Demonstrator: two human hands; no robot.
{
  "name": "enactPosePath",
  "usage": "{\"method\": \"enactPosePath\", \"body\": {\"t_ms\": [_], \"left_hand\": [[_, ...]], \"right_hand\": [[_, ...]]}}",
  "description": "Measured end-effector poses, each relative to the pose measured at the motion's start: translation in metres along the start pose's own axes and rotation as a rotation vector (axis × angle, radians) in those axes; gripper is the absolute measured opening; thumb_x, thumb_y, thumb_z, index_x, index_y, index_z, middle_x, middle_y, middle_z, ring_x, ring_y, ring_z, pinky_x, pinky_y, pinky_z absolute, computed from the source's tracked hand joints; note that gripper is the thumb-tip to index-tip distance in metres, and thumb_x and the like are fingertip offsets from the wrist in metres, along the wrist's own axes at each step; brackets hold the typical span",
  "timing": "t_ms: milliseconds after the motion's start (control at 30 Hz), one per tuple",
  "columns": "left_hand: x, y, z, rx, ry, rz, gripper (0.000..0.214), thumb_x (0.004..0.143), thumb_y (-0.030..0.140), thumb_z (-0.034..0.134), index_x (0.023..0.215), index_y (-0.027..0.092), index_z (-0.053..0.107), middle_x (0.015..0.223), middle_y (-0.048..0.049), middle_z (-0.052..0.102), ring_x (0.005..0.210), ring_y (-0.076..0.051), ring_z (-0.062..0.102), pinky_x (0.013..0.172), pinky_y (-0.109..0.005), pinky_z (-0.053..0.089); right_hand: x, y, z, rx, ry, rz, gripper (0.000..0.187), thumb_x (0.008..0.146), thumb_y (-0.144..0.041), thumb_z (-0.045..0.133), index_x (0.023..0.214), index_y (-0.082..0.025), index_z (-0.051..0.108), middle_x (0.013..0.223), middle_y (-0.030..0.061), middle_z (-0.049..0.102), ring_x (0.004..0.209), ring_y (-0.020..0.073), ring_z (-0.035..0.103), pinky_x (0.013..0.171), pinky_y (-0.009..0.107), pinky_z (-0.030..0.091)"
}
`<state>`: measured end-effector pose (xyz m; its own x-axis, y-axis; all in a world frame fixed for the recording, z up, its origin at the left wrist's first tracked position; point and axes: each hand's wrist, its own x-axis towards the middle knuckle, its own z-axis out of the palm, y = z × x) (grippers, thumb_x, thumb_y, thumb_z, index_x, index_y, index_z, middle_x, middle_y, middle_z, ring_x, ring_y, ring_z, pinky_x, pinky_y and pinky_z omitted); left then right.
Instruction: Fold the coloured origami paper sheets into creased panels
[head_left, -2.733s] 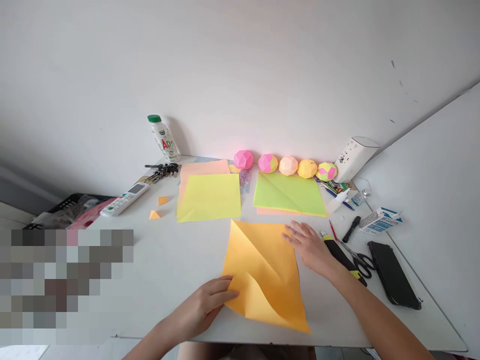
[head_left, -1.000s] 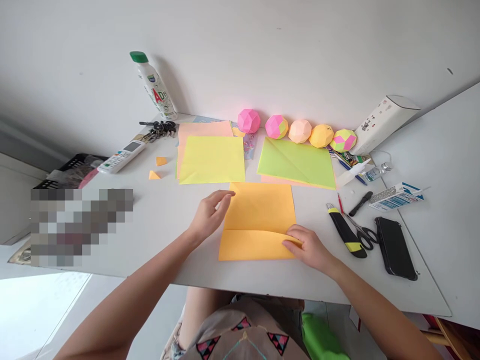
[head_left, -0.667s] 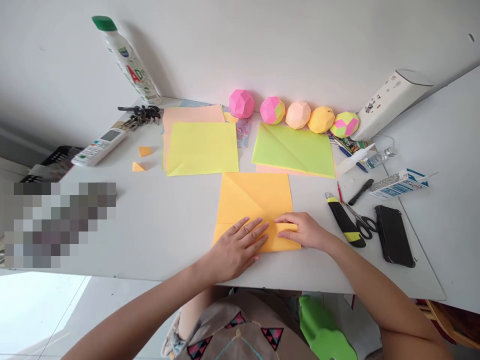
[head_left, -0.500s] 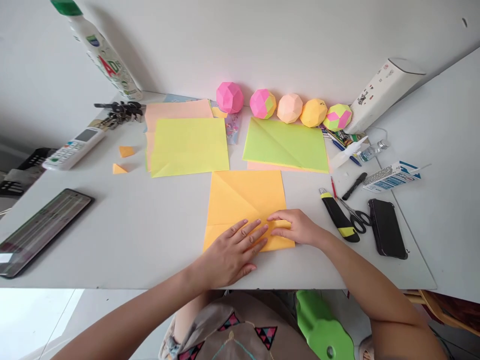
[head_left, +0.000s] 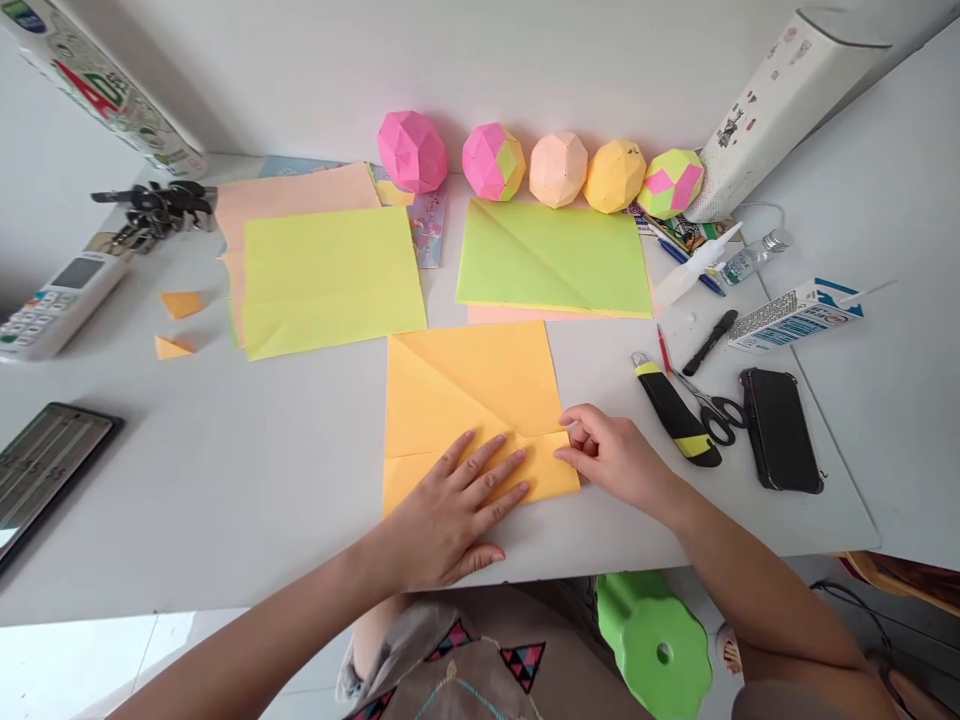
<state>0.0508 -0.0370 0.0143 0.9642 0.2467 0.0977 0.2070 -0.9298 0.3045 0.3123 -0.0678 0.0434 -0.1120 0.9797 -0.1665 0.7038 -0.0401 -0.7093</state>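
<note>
An orange paper sheet [head_left: 472, 390] lies on the white table [head_left: 262, 470] in front of me, its near edge folded up into a flap. My left hand [head_left: 450, 510] lies flat on that flap with fingers spread, pressing it down. My right hand [head_left: 611, 455] is at the flap's right end, fingers curled and pinching the folded edge against the table.
Yellow sheets [head_left: 330, 280] and green sheets [head_left: 555, 260] lie behind, with several paper balls [head_left: 559, 170] along the wall. A utility knife [head_left: 679, 425], scissors [head_left: 712, 410] and a phone [head_left: 780, 430] are at right; a remote [head_left: 52, 305], keys [head_left: 154, 205] and a tablet [head_left: 45, 470] at left.
The orange sheet was turned square and its near edge folded up. My left hand came down flat on the fold; my right hand slid along the crease to its right end.
</note>
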Motion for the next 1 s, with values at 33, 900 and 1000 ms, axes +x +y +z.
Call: {"method": "enactPosePath", "body": {"t_ms": [33, 900, 1000], "left_hand": [[0.0, 0.0, 0.0, 0.002, 0.003, 0.002, 0.065, 0.096, 0.056, 0.026, 0.15, 0.021, 0.019, 0.158, -0.0111, 0.015, 0.144, -0.036, 0.007, 0.113, -0.06, 0.008], [0.043, -0.016, -0.004, 0.06, 0.169, 0.07, 0.024, 0.093, 0.014, 0.043, 0.112, 0.017, 0.058, 0.129, -0.0089, 0.056, 0.128, -0.029, 0.04, 0.108, -0.054, 0.035], [0.043, -0.019, -0.004, 0.02, 0.109, 0.093, 0.041, 0.093, 0.012, 0.042, 0.133, 0.02, 0.046, 0.144, -0.0032, 0.046, 0.135, -0.03, 0.031, 0.111, -0.056, 0.028]], "right_hand": [[-0.004, -0.001, 0.001, 0.006, 0.018, 0.024, 0.016, 0.083, -0.025, 0.06, 0.097, -0.023, 0.053, 0.062, -0.0079, 0.058, 0.052, 0.0106, 0.055, 0.053, 0.024, 0.044], [-0.047, -0.019, 0.054, -0.313, 0.539, -0.015, 0.021, 0.092, -0.016, 0.052, 0.099, -0.011, 0.071, 0.067, 0.0029, 0.064, 0.059, 0.0111, 0.057, 0.056, 0.022, 0.041], [-0.046, -0.02, 0.054, -0.33, 0.544, -0.016, 0.022, 0.092, -0.017, 0.051, 0.099, -0.011, 0.071, 0.066, 0.0023, 0.063, 0.057, 0.011, 0.055, 0.055, 0.022, 0.039]]}}
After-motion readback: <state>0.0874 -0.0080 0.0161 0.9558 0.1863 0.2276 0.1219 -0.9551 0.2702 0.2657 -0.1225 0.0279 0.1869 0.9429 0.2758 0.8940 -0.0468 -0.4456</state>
